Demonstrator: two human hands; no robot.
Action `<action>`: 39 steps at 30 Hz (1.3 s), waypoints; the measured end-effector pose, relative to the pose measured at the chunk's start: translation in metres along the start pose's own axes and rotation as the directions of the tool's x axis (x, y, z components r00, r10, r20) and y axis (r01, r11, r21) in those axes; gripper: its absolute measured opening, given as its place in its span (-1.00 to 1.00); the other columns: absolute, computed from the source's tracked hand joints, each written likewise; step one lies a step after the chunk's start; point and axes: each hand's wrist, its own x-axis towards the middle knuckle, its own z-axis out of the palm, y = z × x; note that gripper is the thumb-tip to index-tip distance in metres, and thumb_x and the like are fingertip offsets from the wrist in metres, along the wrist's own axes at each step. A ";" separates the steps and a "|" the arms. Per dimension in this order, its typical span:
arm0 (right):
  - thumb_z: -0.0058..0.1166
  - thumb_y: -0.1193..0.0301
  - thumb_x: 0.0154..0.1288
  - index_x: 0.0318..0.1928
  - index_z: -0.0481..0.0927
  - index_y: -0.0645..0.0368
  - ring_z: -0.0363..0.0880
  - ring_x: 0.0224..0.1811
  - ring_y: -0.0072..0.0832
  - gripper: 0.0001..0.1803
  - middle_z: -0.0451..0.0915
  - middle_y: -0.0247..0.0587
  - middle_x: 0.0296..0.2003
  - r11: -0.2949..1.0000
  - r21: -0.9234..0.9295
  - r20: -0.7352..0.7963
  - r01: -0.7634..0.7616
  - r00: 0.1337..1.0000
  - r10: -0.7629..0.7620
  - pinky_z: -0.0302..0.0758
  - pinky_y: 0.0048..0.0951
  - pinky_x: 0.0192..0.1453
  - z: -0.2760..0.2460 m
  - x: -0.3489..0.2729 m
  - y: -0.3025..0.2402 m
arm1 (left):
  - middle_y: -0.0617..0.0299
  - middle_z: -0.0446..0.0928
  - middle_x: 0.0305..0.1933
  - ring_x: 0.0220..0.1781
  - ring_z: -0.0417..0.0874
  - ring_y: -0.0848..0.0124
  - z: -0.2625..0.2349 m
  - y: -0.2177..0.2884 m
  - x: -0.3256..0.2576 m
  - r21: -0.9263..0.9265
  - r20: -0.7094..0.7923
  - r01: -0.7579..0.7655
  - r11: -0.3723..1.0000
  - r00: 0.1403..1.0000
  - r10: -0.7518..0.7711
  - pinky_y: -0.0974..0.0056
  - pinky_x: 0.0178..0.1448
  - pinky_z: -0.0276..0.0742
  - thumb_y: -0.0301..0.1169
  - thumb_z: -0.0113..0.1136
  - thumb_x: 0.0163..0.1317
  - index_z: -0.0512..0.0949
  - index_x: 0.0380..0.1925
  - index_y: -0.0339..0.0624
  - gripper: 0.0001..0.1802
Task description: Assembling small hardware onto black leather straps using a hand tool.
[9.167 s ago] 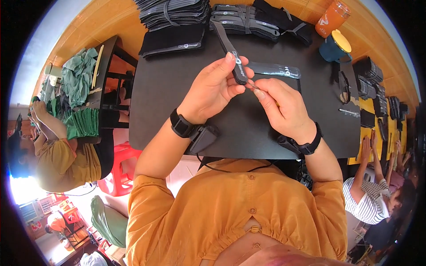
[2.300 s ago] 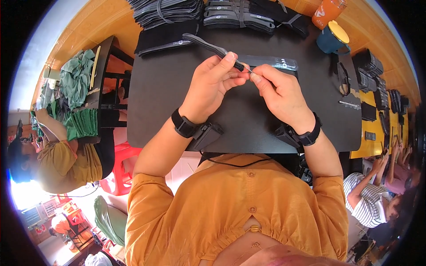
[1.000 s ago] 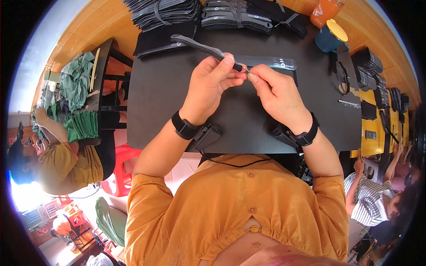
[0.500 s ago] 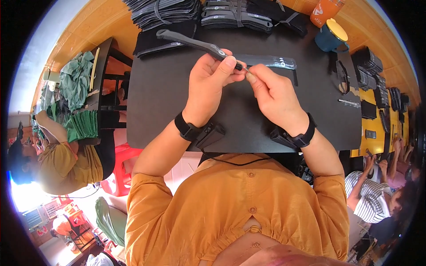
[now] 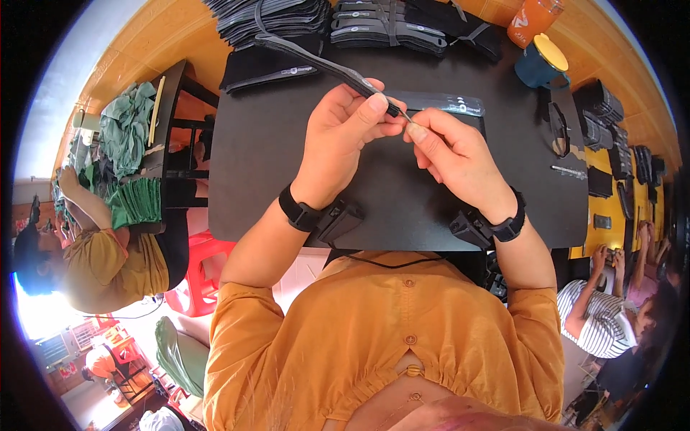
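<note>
Strap (image 5: 309,57), long, dark grey, flexible webbing, judged light and limp, held above black table (image 5: 273,165): left hand (image 5: 338,144) pinches its near end, the best hold, while right hand (image 5: 453,154) fingertips close on the small tip.

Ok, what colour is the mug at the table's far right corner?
The mug is dark teal blue with a yellow lid; the head view shows it clearly.

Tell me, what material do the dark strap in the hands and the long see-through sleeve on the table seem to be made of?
Strap: probably woven fabric, matte dark grey; it bends limply from the left hand.
Sleeve: probably thin clear plastic, glossy; the black table shows through.
</note>
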 end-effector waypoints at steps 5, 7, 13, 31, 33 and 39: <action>-0.01 0.38 0.45 -0.19 0.55 0.22 0.55 -0.45 -0.37 -0.84 0.54 -0.15 -0.50 0.996 -0.086 -0.020 0.020 1.000 -0.022 0.46 -0.39 -0.33 0.003 -0.002 -0.004 | -0.04 0.63 -0.11 -0.15 0.70 0.33 -0.001 0.003 -0.002 0.014 -0.036 -0.014 1.000 0.999 0.014 0.30 0.00 0.65 -0.43 0.19 0.37 0.41 0.03 -0.34 -0.68; 0.00 0.41 0.43 -0.17 0.55 0.23 0.57 -0.41 -0.22 -0.85 0.56 -0.06 -0.44 0.959 -0.219 -0.083 0.181 0.976 -0.203 0.47 -0.33 -0.31 0.008 -0.002 0.001 | -0.03 0.64 -0.13 -0.18 0.71 0.32 -0.002 0.004 -0.002 0.028 -0.051 -0.004 1.000 0.999 0.006 0.31 -0.04 0.66 -0.46 0.21 0.35 0.42 0.01 -0.36 -0.69; 0.01 0.43 0.43 -0.16 0.55 0.24 0.57 -0.39 -0.17 -0.86 0.56 -0.04 -0.41 0.951 -0.247 -0.091 0.184 0.973 -0.211 0.47 -0.31 -0.30 0.012 -0.002 0.000 | -0.01 0.65 -0.16 -0.21 0.72 0.32 -0.005 0.007 -0.003 0.046 -0.068 -0.014 0.999 0.998 0.017 0.33 -0.08 0.67 -0.48 0.22 0.33 0.44 0.00 -0.39 -0.69; -0.01 0.46 0.42 -0.17 0.55 0.24 0.55 -0.47 -0.25 -0.88 0.54 -0.07 -0.47 0.969 -0.187 -0.082 0.164 0.980 -0.182 0.47 -0.36 -0.35 0.016 -0.004 -0.007 | 0.00 0.67 -0.16 -0.20 0.73 0.34 -0.008 0.004 -0.006 0.145 -0.040 -0.009 0.989 0.999 0.015 0.36 -0.07 0.67 -0.48 0.16 0.37 0.46 0.06 -0.37 -0.69; -0.01 0.46 0.42 -0.17 0.55 0.24 0.55 -0.47 -0.26 -0.88 0.54 -0.08 -0.48 0.971 -0.190 -0.074 0.148 0.984 -0.164 0.47 -0.37 -0.35 0.015 -0.004 -0.009 | 0.00 0.66 -0.16 -0.20 0.73 0.35 -0.009 0.004 -0.007 0.156 -0.042 -0.010 0.988 0.999 0.017 0.36 -0.07 0.66 -0.48 0.16 0.37 0.45 0.07 -0.36 -0.69; -0.01 0.45 0.41 -0.20 0.54 0.23 0.58 -0.43 -0.12 -0.89 0.56 -0.02 -0.46 0.960 -0.243 -0.079 0.138 0.984 -0.161 0.47 -0.29 -0.35 0.016 -0.003 -0.007 | 0.04 0.66 -0.18 -0.21 0.72 0.36 -0.010 0.002 -0.007 0.146 -0.053 -0.009 0.989 0.998 0.017 0.37 -0.07 0.64 -0.48 0.18 0.36 0.45 0.09 -0.37 -0.66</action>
